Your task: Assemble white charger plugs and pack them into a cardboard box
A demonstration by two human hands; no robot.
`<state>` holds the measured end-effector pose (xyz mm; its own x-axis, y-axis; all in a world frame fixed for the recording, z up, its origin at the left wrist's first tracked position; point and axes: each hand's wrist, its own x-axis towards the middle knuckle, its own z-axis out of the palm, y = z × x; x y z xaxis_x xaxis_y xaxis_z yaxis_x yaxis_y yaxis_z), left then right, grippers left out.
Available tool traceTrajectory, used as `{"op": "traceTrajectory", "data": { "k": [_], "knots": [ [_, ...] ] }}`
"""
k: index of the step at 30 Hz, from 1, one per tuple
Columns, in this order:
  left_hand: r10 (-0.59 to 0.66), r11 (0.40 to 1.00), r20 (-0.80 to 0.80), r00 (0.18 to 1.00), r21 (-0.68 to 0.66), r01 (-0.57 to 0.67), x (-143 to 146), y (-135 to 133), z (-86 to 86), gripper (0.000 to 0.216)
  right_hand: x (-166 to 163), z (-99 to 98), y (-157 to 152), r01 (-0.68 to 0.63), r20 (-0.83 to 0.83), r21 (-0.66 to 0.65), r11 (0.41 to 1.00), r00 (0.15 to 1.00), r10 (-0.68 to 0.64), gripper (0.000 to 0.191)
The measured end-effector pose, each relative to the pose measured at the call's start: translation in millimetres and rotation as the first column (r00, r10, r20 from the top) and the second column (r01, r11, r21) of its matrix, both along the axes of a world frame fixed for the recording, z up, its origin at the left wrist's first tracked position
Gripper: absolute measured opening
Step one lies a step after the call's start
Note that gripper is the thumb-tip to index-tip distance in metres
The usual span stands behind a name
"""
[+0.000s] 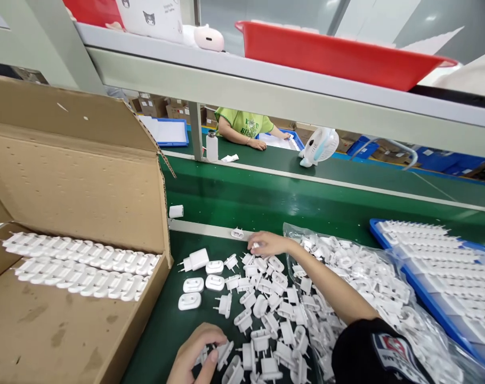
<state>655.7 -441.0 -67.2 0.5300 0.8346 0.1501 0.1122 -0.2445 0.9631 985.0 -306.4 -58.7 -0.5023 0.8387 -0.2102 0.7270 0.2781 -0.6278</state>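
Observation:
My right hand (265,244) reaches forward over a heap of white plug parts (266,314) on the green bench (178,320), fingers curled on a part at the heap's far edge. My left hand (196,354) is low at the front, fingers closed around a few white plug parts (222,353). A finished white charger (195,260) and three white oval caps (194,292) lie left of the heap.
An open cardboard box (78,213) at left holds two rows of white parts (82,264). A clear bag of parts (366,288) and a blue tray (434,304) sit at right. Beyond the green conveyor (306,197) are a small fan (320,145), a bottle (212,146) and another person's arms (242,136).

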Motion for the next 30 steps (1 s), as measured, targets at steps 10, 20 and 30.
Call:
{"op": "traceTrajectory", "data": {
  "k": [10, 20, 30],
  "knots": [
    [0.396, 0.907, -0.112, 0.911, 0.204, -0.369, -28, -15, -13.1, 0.018, -53, -9.7, 25, 0.106, -0.032, 0.121, 0.987, 0.994, -0.102, 0.054],
    [0.388, 0.92, -0.207, 0.898, 0.147, -0.364, -39, 24, -38.6, 0.073, -96, 9.8, -38, -0.028, -0.073, 0.185, 0.982, 0.996, 0.042, 0.105],
    [0.228, 0.965, -0.203, 0.952, 0.177, -0.193, -26, 50, -29.6, 0.047, -146, -25.3, -54, -0.005, -0.072, 0.245, 0.97, 0.997, 0.023, 0.082]
  ]
}}
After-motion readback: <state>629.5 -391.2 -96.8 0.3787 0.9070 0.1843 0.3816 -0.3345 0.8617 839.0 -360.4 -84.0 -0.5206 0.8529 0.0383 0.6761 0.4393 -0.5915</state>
